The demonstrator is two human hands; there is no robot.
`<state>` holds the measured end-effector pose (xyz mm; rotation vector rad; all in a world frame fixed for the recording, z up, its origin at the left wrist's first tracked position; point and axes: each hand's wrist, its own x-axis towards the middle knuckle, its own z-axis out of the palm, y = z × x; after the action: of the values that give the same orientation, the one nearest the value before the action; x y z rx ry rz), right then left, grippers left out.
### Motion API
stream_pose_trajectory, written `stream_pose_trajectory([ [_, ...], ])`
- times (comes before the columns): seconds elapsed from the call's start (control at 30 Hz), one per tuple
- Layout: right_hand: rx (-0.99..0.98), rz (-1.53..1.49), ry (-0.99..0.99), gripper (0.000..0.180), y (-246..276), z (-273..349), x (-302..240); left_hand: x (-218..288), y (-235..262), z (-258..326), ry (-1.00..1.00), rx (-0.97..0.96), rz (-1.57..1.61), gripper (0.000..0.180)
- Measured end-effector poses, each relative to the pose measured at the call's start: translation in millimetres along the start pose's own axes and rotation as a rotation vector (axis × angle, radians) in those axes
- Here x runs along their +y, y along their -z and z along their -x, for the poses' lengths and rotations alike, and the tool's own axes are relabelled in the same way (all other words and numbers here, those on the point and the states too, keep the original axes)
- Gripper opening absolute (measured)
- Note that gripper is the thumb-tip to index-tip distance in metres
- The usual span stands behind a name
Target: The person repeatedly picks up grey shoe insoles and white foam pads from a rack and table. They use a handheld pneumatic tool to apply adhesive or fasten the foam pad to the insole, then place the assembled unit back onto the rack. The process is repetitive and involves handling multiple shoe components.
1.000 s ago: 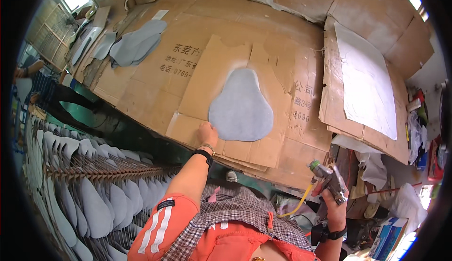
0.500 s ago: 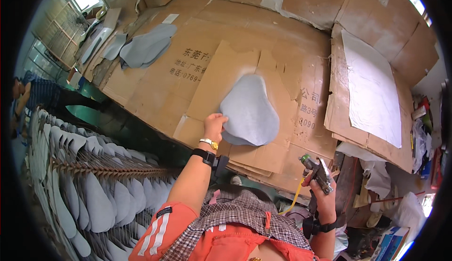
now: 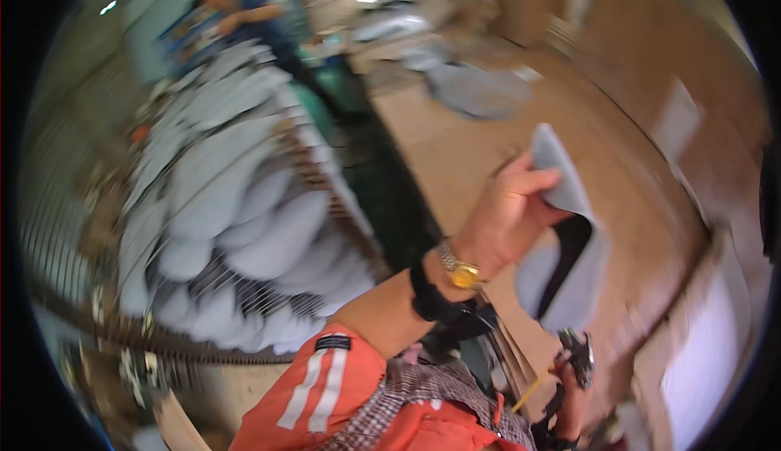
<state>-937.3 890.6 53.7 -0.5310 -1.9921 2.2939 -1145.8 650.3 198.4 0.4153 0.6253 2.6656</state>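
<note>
My left hand (image 3: 508, 219) is closed on the edge of a grey, rounded flat sheet piece (image 3: 582, 280), thumb on top. The piece hangs bent above the cardboard-covered table (image 3: 455, 158), and part of its underside shows black. Lower down, my right hand (image 3: 576, 400) is wrapped around a metal spray gun (image 3: 579, 355) with a yellow hose (image 3: 533, 390). Its fingers are partly hidden and blurred. The gun is close below the lower end of the grey piece.
A long rack (image 3: 305, 158) on the left carries many grey rounded pieces (image 3: 281, 219). More grey pieces (image 3: 480, 91) lie on the table's far part. Another person (image 3: 252, 16) stands beyond the rack. A white sheet (image 3: 708, 353) lies on cardboard at the right.
My left hand has lifted the grey piece off the cardboard and bent it. The view has swung left toward the rack. The spray gun stays in my right hand.
</note>
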Motion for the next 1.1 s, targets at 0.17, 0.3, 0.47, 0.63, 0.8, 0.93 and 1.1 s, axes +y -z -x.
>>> stream_pose_trajectory([
  [0.17,-0.292,0.171,-0.007,0.051,-54.6,-12.3,-76.9,123.7,-91.1,46.9,-0.415,0.027,-0.197,0.02],
  [0.3,-0.42,0.432,-0.166,0.049,-39.1,6.6,-138.0,218.9,-174.9,87.7,-0.708,-0.027,-0.147,0.02],
  [0.47,-0.61,0.102,0.051,0.017,-50.3,2.6,-137.5,343.0,-258.9,223.5,-0.955,-0.027,-0.413,0.011],
  [0.63,-0.714,0.277,0.044,0.017,-99.4,17.2,-140.7,283.8,-229.8,356.4,-1.483,0.509,-0.754,0.026],
  [0.8,-0.91,0.295,0.012,0.036,-123.8,11.6,-121.8,199.7,-162.5,457.8,-1.736,1.819,-1.461,0.07],
  [0.93,-0.927,0.256,0.047,0.039,-122.9,12.9,-120.7,177.5,-151.4,439.3,-1.48,2.144,-2.182,0.061],
  [1.1,-0.7,0.338,0.118,0.041,-97.9,15.3,-100.4,131.8,-90.8,317.8,-1.458,1.031,-2.106,0.049],
])
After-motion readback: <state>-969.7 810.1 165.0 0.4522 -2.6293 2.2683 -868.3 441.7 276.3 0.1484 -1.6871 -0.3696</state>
